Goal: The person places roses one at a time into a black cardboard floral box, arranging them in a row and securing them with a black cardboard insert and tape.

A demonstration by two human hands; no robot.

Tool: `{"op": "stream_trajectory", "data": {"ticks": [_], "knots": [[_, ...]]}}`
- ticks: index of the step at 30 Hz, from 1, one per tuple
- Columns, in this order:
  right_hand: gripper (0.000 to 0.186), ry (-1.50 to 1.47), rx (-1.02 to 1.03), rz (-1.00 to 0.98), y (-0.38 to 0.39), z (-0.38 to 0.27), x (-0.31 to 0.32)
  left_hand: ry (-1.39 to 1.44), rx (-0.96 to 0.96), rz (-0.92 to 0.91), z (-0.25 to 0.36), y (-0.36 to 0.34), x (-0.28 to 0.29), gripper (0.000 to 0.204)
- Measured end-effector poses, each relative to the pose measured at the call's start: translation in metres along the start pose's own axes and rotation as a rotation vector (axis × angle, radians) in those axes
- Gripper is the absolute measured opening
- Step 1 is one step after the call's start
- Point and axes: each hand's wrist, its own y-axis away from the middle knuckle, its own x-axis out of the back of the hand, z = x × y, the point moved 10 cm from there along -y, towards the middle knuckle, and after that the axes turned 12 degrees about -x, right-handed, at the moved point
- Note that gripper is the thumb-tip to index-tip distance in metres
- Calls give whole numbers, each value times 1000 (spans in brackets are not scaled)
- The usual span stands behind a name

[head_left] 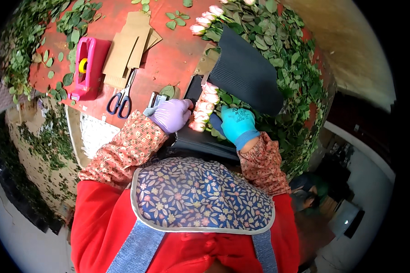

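Note:
A short row of pale pink roses (pixel 205 105) lies on a black sheet (pixel 200 139) in front of me. My left hand (pixel 171 116), in a lilac glove, is curled at the left side of the blooms, beside the dark edge of the sheet; what its fingers hold is hidden. In a bright blue glove, my right hand (pixel 238 123) closes round the rose stems just right of the flower heads. Its fingertips are partly hidden by leaves. A dark ribbed sheet (pixel 246 73) slants over the foliage beyond the right hand. A stapler (pixel 155 102) rests by the left hand.
Scissors (pixel 120 102) with dark handles, brown cardboard pieces (pixel 125 50) and a pink tape dispenser (pixel 90 68) lie to the left on the red table (pixel 168 54). Leafy stems (pixel 300 86) heap along the right. More pink roses (pixel 204 22) lie at the far side.

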Motion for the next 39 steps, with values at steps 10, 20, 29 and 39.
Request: {"op": "stream_trajectory", "data": {"ticks": [10, 20, 29, 39], "knots": [[52, -267, -21, 6, 2, 15, -11, -42, 18, 31, 5, 2, 3, 28], [43, -286, 4, -3, 4, 10, -7, 221, 23, 123, -11, 7, -5, 26], [35, -178, 121, -13, 11, -1, -3, -350, -468, 97, 82, -4, 30, 30], [34, -112, 145, -162, 14, 11, 8, -973, -703, -47, 92, -19, -17, 36]]}}
